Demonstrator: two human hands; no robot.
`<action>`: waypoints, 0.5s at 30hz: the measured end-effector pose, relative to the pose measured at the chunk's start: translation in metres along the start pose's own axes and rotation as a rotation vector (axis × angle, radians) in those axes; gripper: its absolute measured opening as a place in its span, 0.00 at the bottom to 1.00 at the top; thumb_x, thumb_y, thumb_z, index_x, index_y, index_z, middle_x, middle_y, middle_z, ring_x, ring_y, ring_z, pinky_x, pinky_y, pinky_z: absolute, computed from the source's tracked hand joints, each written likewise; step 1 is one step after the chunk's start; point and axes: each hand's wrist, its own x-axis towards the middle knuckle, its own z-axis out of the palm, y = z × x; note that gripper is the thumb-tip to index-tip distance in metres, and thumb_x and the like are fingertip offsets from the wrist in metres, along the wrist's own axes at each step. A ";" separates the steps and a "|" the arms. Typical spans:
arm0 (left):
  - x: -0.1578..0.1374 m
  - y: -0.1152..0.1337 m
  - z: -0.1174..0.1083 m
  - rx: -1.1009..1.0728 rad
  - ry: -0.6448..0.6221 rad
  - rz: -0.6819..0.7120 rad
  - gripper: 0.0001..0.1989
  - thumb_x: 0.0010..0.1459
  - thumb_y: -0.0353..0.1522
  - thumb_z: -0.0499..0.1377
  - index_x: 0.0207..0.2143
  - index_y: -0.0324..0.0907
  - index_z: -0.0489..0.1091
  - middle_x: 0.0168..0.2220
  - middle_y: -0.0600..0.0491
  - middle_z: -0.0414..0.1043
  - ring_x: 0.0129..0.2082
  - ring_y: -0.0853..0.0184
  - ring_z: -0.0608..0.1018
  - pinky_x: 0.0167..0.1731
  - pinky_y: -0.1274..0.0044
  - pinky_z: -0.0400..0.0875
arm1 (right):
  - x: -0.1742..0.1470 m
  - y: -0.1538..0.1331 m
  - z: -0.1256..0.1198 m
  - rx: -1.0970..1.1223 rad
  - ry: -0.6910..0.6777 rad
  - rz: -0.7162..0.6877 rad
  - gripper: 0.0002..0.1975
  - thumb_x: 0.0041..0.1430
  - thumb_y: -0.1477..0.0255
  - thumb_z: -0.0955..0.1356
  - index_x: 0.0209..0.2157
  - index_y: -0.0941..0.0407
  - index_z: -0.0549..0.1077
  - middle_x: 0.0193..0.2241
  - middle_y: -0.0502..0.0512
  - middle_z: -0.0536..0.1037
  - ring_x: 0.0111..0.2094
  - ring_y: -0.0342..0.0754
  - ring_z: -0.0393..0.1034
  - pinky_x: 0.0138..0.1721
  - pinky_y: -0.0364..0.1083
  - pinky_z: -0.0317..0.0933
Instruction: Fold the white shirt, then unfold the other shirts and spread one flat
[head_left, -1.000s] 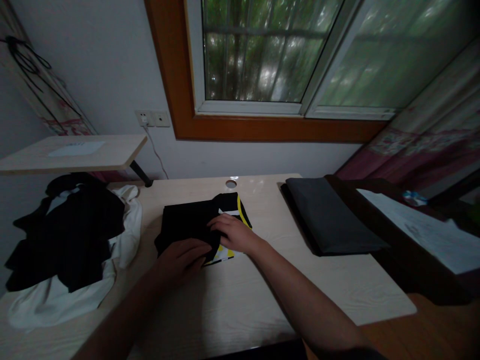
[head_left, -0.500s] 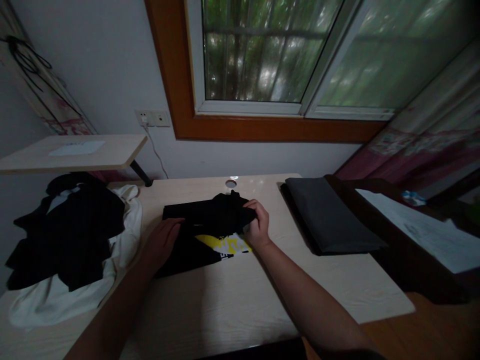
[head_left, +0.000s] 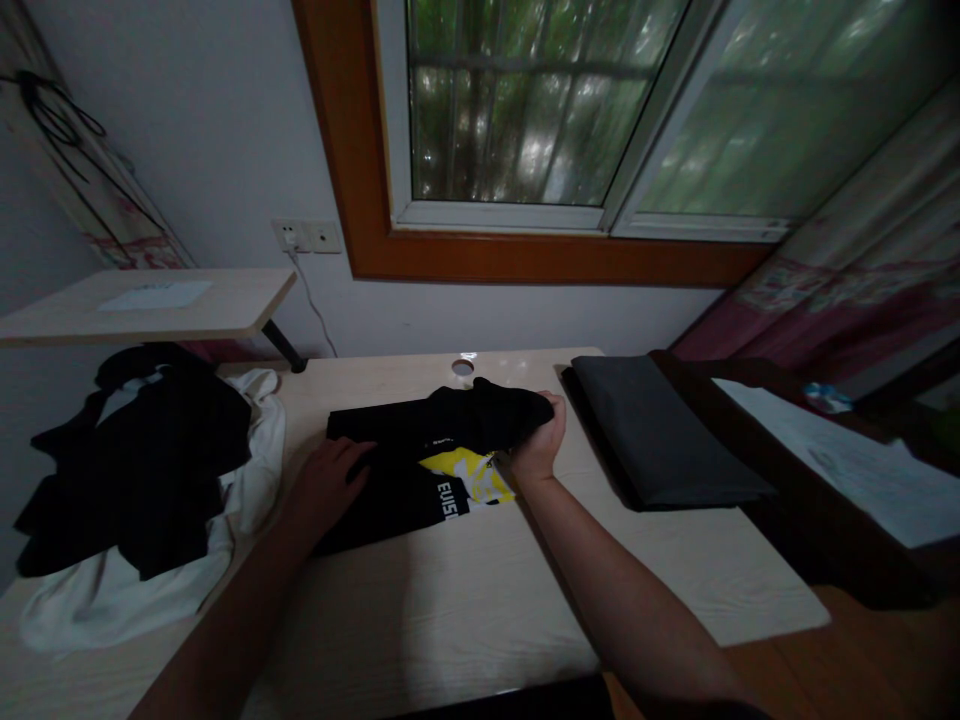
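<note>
A black printed shirt [head_left: 390, 510], partly folded over, lies on the pale wooden table in front of me. Yellow and white print and some white lettering show below the folded-over part. At its left side, my left hand [head_left: 328, 485] rests low over the cloth, with thumb and fingers curled on a bit of it. My right hand [head_left: 541, 445] grips the bunched right end of the shirt and holds it slightly raised; the fingers are partly hidden behind the fabric.
To the left, black clothing [head_left: 150, 460] lies heaped on a white garment [head_left: 251, 490], beneath a raised shelf [head_left: 247, 310]. On the right is a folded dark grey cloth item [head_left: 652, 430]. A round cable hole [head_left: 463, 368] sits near the table's back edge, below the window.
My right hand has moved to the right and slightly up, drawing the bunched end of the shirt with it. More white lettering shows now. My left hand has barely shifted.
</note>
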 end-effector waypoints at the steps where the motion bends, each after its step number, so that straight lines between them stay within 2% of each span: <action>1: 0.000 0.000 0.000 0.006 -0.006 -0.006 0.17 0.63 0.31 0.55 0.53 0.45 0.72 0.45 0.48 0.74 0.45 0.58 0.75 0.49 0.64 0.69 | 0.001 0.002 0.001 0.060 0.024 -0.009 0.08 0.61 0.64 0.59 0.32 0.53 0.61 0.29 0.51 0.64 0.33 0.47 0.62 0.38 0.46 0.61; 5: 0.000 0.002 -0.001 0.032 0.000 0.001 0.15 0.62 0.29 0.55 0.50 0.43 0.73 0.44 0.47 0.75 0.44 0.57 0.75 0.48 0.63 0.69 | 0.006 0.011 0.001 0.237 0.075 0.010 0.08 0.61 0.64 0.62 0.32 0.54 0.62 0.29 0.47 0.63 0.31 0.44 0.61 0.37 0.44 0.59; 10: -0.003 0.004 -0.005 0.038 0.138 0.086 0.09 0.58 0.27 0.56 0.40 0.40 0.74 0.38 0.47 0.74 0.40 0.57 0.73 0.45 0.63 0.70 | 0.011 0.016 -0.002 0.190 0.146 0.042 0.09 0.63 0.64 0.62 0.32 0.54 0.64 0.29 0.46 0.63 0.31 0.42 0.59 0.36 0.42 0.57; 13: -0.006 0.008 -0.010 -0.023 0.220 0.196 0.08 0.56 0.26 0.57 0.37 0.41 0.73 0.37 0.48 0.74 0.43 0.57 0.72 0.47 0.62 0.70 | 0.014 0.020 -0.003 0.188 0.185 0.065 0.09 0.63 0.63 0.63 0.33 0.54 0.64 0.29 0.45 0.62 0.31 0.41 0.58 0.35 0.41 0.56; 15: -0.008 0.016 -0.014 -0.111 0.210 0.306 0.09 0.54 0.23 0.56 0.34 0.42 0.72 0.40 0.48 0.74 0.48 0.57 0.71 0.50 0.61 0.69 | 0.015 0.022 -0.003 0.203 0.193 0.091 0.10 0.63 0.61 0.63 0.34 0.54 0.64 0.30 0.45 0.62 0.31 0.41 0.58 0.35 0.41 0.56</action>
